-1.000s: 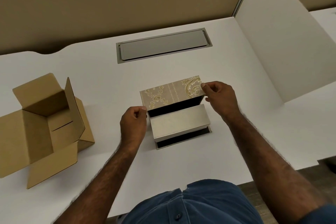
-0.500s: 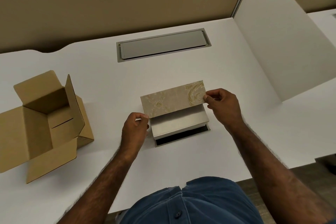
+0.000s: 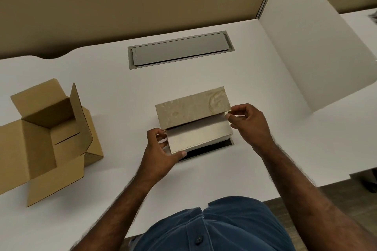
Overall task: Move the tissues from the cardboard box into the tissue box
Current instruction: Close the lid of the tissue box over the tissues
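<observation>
The tissue box lies at the middle of the white desk, with a beige patterned lid flap tilted over a silvery flap and a dark base showing at its front. My left hand grips the silvery flap's front-left corner, thumb on top. My right hand pinches the patterned flap's right edge. The brown cardboard box stands open at the left, well apart from both hands, and its visible inside holds nothing. No tissues are visible anywhere.
A grey cable hatch is set into the desk behind the tissue box. A white divider panel rises on the right. The desk's near edge runs just in front of my blue shirt.
The patterned flap has come down toward me over the silvery flap, hiding the dark opening. My left hand left that flap's corner and took the silvery flap's front-left corner.
</observation>
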